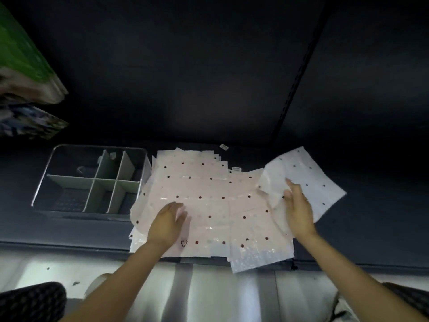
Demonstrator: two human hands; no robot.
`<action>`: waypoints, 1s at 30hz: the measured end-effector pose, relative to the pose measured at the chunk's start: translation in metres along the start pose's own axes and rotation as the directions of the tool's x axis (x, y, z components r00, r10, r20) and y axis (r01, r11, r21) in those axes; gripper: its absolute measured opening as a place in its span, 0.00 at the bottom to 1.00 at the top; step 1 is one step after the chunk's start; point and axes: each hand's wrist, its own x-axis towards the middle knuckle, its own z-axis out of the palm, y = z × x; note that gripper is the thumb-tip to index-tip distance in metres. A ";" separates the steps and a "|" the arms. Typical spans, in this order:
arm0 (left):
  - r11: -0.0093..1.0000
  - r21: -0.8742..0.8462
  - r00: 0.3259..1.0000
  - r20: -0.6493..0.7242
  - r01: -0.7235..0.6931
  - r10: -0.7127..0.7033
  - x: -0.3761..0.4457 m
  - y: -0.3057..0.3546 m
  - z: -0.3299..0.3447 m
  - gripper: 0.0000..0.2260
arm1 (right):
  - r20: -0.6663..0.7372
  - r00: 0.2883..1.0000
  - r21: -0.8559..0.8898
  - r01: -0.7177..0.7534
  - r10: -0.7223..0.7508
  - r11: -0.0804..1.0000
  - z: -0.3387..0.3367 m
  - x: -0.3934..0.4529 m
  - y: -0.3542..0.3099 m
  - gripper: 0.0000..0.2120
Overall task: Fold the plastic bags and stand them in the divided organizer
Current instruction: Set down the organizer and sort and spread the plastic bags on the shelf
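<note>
A loose pile of pale pink plastic bags with dark dots lies spread on the dark table, right of a clear divided organizer whose grey partitions form several compartments. My left hand rests flat on the pile's near left part, fingers straight. My right hand holds one whiter dotted bag by its near edge; that bag is raised and tilted off the pile's right side. I see no bags standing in the organizer.
Coloured packages hang in at the upper left. A small white tag lies behind the pile. The table's near edge runs just below the bags, with a pale floor beneath.
</note>
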 end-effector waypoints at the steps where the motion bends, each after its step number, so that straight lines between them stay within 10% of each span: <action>1: 0.996 -0.077 0.998 -0.053 -0.038 0.034 -0.004 0.004 -0.005 0.17 | 0.074 0.995 0.006 0.071 -0.071 0.997 0.015 -0.003 -0.022 0.19; 7: 0.940 -0.135 0.884 -0.404 -0.313 0.236 -0.024 0.019 -0.030 0.17 | 0.474 0.808 -0.126 0.455 -0.350 0.881 0.122 -0.051 -0.103 0.18; 14: 0.880 0.450 0.985 0.143 -0.150 0.095 -0.021 -0.019 -0.011 0.19 | 0.703 0.695 -0.030 0.236 -0.147 0.971 0.146 -0.066 -0.102 0.14; 19: 0.874 0.430 0.922 0.384 -0.226 0.049 -0.020 -0.043 -0.001 0.26 | 0.159 0.979 -0.301 -0.073 0.126 0.951 0.077 -0.013 -0.045 0.25; 23: 0.813 0.504 0.913 0.399 -0.291 0.080 -0.022 -0.054 0.003 0.29 | -0.029 0.840 -0.394 -0.507 0.541 0.767 0.032 0.009 -0.007 0.44; 30: 0.785 0.527 0.869 0.494 -0.326 0.029 -0.013 -0.054 -0.004 0.30 | -0.061 0.755 -0.265 -0.643 0.653 0.719 0.053 0.011 -0.005 0.39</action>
